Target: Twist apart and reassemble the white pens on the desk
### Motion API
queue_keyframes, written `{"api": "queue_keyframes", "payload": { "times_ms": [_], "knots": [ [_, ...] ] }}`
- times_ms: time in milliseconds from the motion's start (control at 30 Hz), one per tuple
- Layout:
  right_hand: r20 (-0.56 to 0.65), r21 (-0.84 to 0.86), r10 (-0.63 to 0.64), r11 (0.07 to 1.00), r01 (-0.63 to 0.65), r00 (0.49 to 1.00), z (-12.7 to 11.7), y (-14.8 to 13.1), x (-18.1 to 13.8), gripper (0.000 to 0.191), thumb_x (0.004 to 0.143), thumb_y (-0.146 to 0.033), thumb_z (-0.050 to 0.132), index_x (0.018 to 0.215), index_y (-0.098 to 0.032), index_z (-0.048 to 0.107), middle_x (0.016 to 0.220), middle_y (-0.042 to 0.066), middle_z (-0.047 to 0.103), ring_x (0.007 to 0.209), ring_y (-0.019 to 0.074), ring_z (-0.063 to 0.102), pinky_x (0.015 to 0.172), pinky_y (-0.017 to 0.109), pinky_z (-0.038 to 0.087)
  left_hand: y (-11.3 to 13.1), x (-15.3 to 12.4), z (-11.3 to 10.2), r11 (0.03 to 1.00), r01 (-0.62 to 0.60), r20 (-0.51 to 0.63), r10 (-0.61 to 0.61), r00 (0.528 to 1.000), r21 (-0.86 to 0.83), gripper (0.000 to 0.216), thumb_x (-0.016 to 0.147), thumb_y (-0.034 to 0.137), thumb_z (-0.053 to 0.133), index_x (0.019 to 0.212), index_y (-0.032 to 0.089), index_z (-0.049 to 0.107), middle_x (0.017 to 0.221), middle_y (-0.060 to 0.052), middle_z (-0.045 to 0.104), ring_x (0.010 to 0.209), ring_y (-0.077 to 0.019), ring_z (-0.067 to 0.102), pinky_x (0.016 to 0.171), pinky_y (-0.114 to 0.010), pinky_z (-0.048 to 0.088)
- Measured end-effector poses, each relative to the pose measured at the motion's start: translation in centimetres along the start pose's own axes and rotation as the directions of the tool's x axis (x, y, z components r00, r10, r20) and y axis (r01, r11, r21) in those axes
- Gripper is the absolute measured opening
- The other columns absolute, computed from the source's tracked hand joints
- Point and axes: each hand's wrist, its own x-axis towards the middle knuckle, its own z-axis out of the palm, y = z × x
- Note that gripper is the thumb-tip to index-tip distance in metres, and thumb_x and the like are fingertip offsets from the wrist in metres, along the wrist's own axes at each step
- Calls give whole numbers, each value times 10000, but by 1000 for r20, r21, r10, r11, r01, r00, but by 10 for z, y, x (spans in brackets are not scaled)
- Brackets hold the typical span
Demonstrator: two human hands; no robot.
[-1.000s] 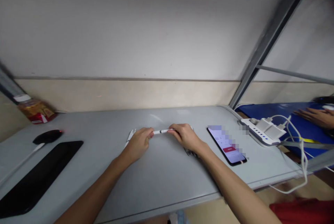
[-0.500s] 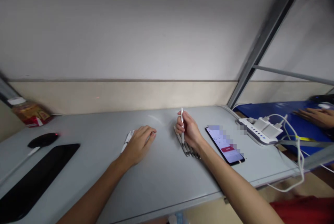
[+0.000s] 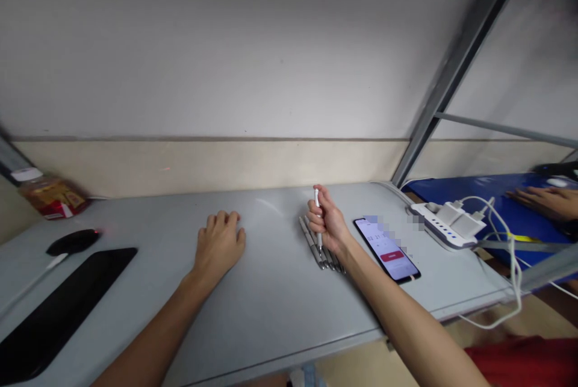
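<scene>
A white pen [image 3: 316, 197] is gripped upright in the right hand [image 3: 329, 227], just over the row of pens [image 3: 311, 244]; the left hand [image 3: 219, 245] is laid flat on the table [image 3: 271, 303], empty; the tip is best kept clear of them.

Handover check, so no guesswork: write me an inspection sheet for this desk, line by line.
Surface: grey table, no spills seen.
Job's things: white pen held upright; row of pens lying on the table beside the right hand.
Clutter: phone with its screen lit, mouse, black pad, jar.
Hands: right hand closed on the white pen; left hand palm down on the table, nothing seen in it.
Cables: white cables hang from the power strip past the table's end.
Surroundings: plain wall, metal post, another person's hand on a blue surface.
</scene>
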Motion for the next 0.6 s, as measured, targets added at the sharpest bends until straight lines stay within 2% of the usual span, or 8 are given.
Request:
{"api": "queue_keyframes", "payload": {
  "times_ms": [100,233,433,600],
  "knots": [
    [-2,-26,-2,1000,2,1000,-1,2,0,234,882,-343,589,1073,-331,455,595,-91,289,416,50,133,372,166,54,0,-1,-2,999,34,42,-35,999,18,315,872,270,372,1103,152,551,1074,-136,550,1036,-293,477,725,-371,441],
    [7,-28,14,1000,-14,1000,-2,3,1,212,879,-354,593,1032,-322,450,589,-91,271,418,53,128,367,169,48,1,-2,-3,998,68,87,-69,994,20,324,861,250,367,1113,149,544,1072,-142,533,1036,-298,471,694,-366,456],
    [7,-26,28,999,-28,1000,-1,3,0,206,876,-377,596,990,-305,440,588,-93,270,419,54,124,366,168,51,-1,-1,2,995,89,121,-82,989,-53,332,902,219,283,1103,157,539,1075,-134,522,1023,-284,474,678,-349,470],
    [11,-55,31,998,-30,999,0,4,0,218,872,-378,597,1010,-321,438,582,-96,275,417,54,127,370,166,54,-2,-1,3,994,73,130,-62,990,-78,306,898,215,302,1078,159,543,1080,-131,516,1033,-283,470,697,-354,478]
  ]
}}
